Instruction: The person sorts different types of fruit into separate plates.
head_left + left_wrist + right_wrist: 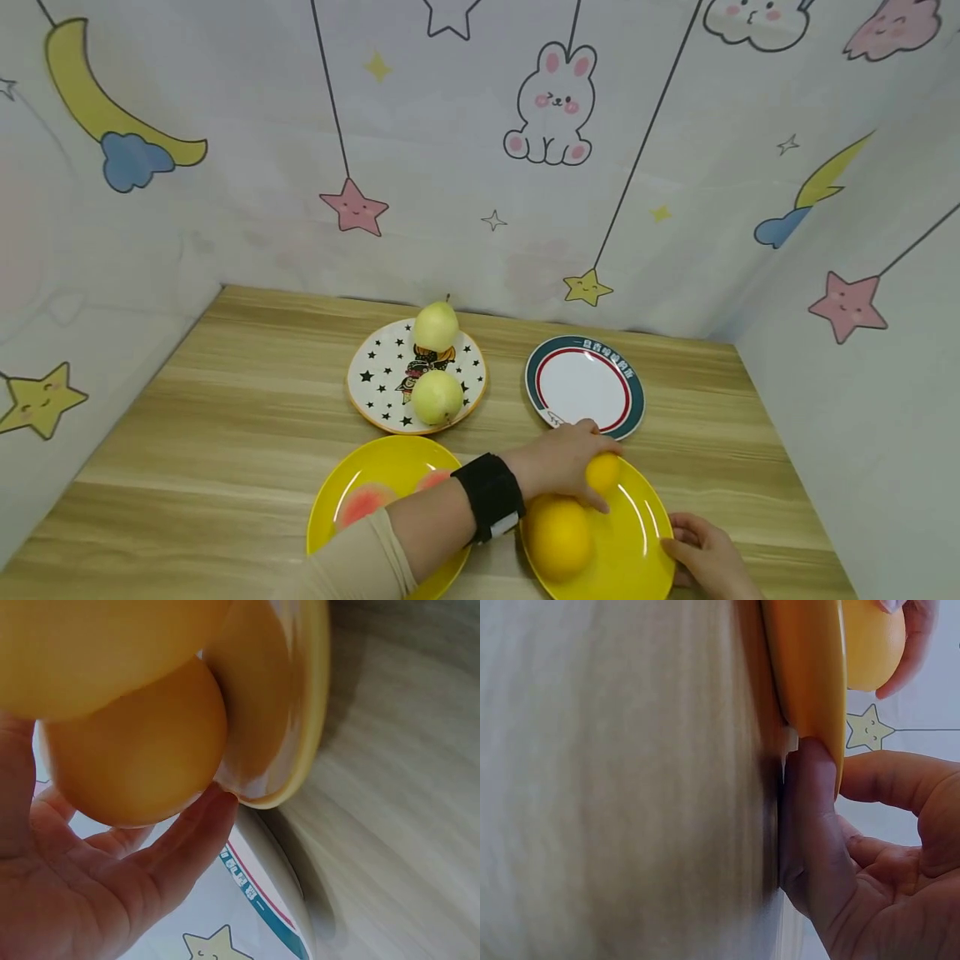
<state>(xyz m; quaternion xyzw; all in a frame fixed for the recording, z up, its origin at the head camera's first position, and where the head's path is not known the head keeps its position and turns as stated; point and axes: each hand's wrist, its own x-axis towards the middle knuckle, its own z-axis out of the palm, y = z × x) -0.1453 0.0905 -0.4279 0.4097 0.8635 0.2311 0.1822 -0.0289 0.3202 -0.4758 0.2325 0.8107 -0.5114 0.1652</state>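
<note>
My left hand (562, 462) reaches across to the right-hand yellow plate (637, 550), its thumb and fingers curled around an orange (602, 473) at the plate's far edge. In the left wrist view that orange (142, 750) sits between the fingers, just beside a second orange (97, 645). This second orange (558, 540) lies on the near left part of the plate. At the right rim, my right hand (708, 554) pinches the plate. The right wrist view shows the thumb and fingers on either side of the plate's edge (810, 675).
Left of this, another yellow plate (330, 492) holds peaches (365, 502), partly hidden by my left forearm. Behind it, a star-patterned plate (382, 354) bears two pears (437, 397). A white plate with a green rim (585, 383) stands behind my left hand. Printed cloth walls (450, 167) enclose the table.
</note>
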